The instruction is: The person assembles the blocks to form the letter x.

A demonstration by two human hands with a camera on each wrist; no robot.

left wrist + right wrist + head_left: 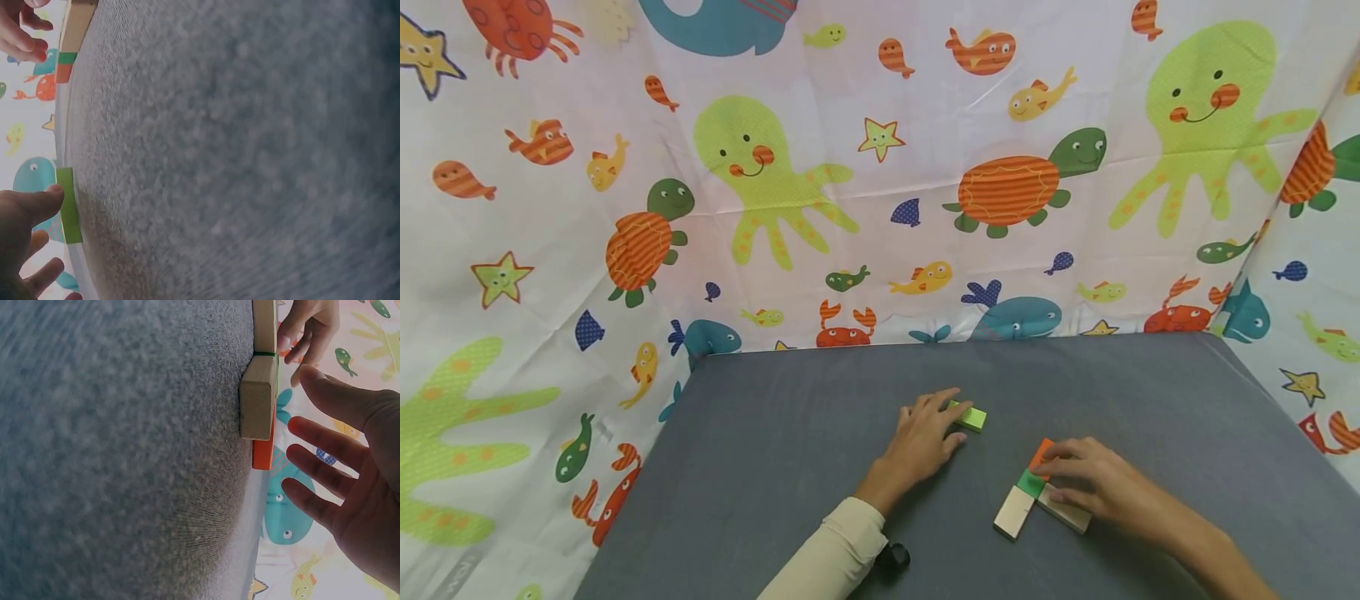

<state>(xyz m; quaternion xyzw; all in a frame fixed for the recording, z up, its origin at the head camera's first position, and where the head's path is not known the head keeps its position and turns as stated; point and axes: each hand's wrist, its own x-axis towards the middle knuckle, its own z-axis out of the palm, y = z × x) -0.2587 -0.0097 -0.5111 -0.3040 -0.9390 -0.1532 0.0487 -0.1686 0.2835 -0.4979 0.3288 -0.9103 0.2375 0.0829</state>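
My left hand (921, 442) reaches over a lime green wooden block (973, 419) lying flat on the table. Its fingertips are at the block's far left end, with the thumb apart on the near side; in the left wrist view the thumb overlaps the block (70, 212). To the right lie an orange block (1042, 454), a green block (1031, 483) and two plain wooden blocks (1013, 512) (1067, 512), arranged like a branching figure. Over its right side hovers my right hand (1105, 483), fingers spread and loosely bent, with nothing between them in the right wrist view.
A dark grey cloth covers the table (775, 467). Behind and beside it hangs a white curtain (865, 275) printed with sea animals. Near my left sleeve (842, 542) is a small black object (892, 558).
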